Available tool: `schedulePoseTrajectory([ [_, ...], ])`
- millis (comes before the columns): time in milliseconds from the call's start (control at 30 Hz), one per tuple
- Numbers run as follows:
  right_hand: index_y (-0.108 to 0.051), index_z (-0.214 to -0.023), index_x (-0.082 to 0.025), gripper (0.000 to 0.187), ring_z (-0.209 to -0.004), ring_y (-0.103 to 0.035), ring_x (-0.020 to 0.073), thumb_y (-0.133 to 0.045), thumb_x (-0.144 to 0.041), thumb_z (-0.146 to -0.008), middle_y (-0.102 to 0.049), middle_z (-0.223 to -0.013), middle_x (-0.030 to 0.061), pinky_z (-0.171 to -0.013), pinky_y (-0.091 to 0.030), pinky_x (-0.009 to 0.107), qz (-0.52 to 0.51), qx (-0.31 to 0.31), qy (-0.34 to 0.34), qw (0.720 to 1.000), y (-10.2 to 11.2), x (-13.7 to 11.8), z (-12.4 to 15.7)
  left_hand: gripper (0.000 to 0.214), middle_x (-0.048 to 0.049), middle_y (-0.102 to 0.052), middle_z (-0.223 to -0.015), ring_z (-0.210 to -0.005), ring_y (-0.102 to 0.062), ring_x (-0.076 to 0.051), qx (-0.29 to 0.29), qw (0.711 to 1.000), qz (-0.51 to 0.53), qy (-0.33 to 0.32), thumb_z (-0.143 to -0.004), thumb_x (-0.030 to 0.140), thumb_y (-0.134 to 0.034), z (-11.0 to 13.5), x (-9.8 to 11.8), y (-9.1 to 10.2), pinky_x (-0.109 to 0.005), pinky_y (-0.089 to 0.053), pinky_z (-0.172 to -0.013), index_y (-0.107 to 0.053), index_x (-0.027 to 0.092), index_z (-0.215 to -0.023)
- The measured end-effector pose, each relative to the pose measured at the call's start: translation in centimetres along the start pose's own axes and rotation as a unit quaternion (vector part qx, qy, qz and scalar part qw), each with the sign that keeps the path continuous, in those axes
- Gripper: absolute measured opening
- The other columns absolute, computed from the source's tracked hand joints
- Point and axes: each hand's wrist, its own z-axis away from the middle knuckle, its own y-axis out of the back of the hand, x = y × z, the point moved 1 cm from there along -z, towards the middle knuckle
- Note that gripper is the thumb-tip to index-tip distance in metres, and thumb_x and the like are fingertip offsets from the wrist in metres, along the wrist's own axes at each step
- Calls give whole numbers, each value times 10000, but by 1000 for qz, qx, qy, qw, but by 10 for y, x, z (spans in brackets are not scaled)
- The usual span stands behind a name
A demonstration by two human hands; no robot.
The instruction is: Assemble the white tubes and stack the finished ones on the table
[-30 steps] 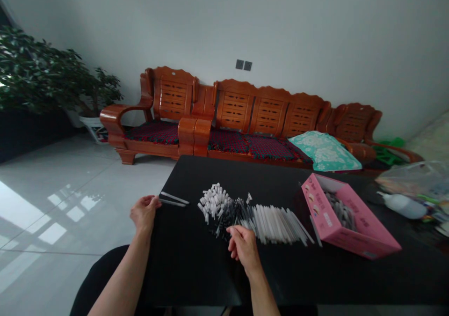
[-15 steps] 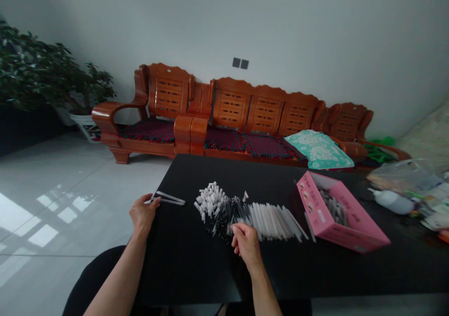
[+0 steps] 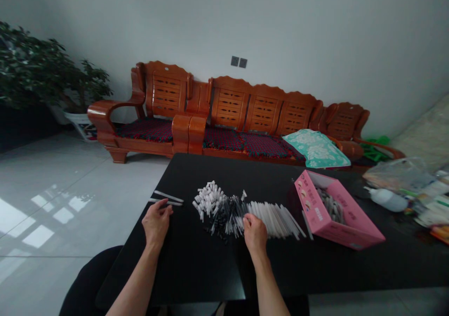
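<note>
My left hand (image 3: 156, 222) is over the table's left end, its fingers loosely apart and holding nothing that I can see. Just beyond its fingertips lie two thin, pale, pen-like sticks (image 3: 169, 196). My right hand (image 3: 255, 232) is closed with fingertips pinched at the left end of a row of whitish tubes (image 3: 277, 218); what it grips, if anything, is hidden. Left of it sits a heap of thin dark-and-clear rods (image 3: 233, 210). Small black pieces (image 3: 218, 226) lie beside them, below a pile of short white caps (image 3: 209, 198).
A pink cardboard box (image 3: 342, 235) holding grey sticks stands at the right on the black table (image 3: 196, 269). Farther right are a white bottle (image 3: 387, 200) and a plastic bag (image 3: 396, 175). A wooden sofa (image 3: 189, 131) lines the wall behind.
My left hand has let go of the sticks at the table edge and moved right and nearer to me. My right hand has shifted right, from the dark rods to the whitish tubes.
</note>
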Motion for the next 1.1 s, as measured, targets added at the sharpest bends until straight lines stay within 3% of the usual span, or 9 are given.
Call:
schedulePoseTrajectory([
  [67,-714,-999,-163,252,-856,-682,229,-508,-249,-882,-740,-924,121,-691,-422,274,52,-12,6,999,0,-4,-4,348,-60,-744,-833,-811,-719,-244,-1,1000,-4,-1,-769,340,-578,1,-2,-1,-336,-505,-807,-671,175,-1061],
  [233,-697,-887,-201,146,-819,-677,213,-581,-287,-874,-738,-861,83,-647,-370,268,118,-42,7,992,-4,-14,-6,351,-59,-740,-800,-786,-726,-238,-12,1000,15,12,-784,340,-552,0,-8,-1,-325,-514,-785,-664,163,-1065],
  [600,-681,-820,-185,188,-787,-682,219,-523,-235,-906,-737,-843,109,-601,-339,282,181,-29,8,983,-5,-20,-4,342,-70,-733,-848,-714,-718,-213,-22,999,40,-8,-797,356,-543,3,-10,-5,-316,-535,-743,-666,160,-1049],
  [700,-679,-835,-180,178,-794,-688,224,-529,-243,-906,-738,-841,106,-599,-340,279,192,-33,3,981,-6,-22,-4,356,-56,-725,-834,-692,-701,-203,-55,996,72,-22,-799,375,-557,15,8,-13,-304,-541,-690,-667,166,-1064],
  [800,-675,-838,-190,174,-798,-690,220,-542,-276,-909,-740,-836,90,-600,-344,273,189,-35,-4,981,-4,-24,-3,276,-36,-711,-797,-675,-672,-190,-149,983,79,-68,-814,380,-575,37,38,-33,-277,-521,-623,-701,190,-971],
  [933,-672,-894,-214,166,-788,-692,212,-514,-250,-923,-738,-814,70,-600,-352,271,183,-9,-20,983,6,-19,-2,137,-34,-714,-856,-765,-649,-168,-242,950,-5,-198,-819,230,-600,64,79,-73,-262,-469,-728,-726,211,-870],
  [1100,-656,-984,-196,163,-781,-697,241,-513,-237,-918,-735,-818,91,-591,-374,285,227,17,-49,972,23,0,-6,132,-52,-684,-902,-777,-634,-189,-263,927,-158,-216,-815,306,-619,74,101,-110,-268,-421,-671,-680,207,-878],
])
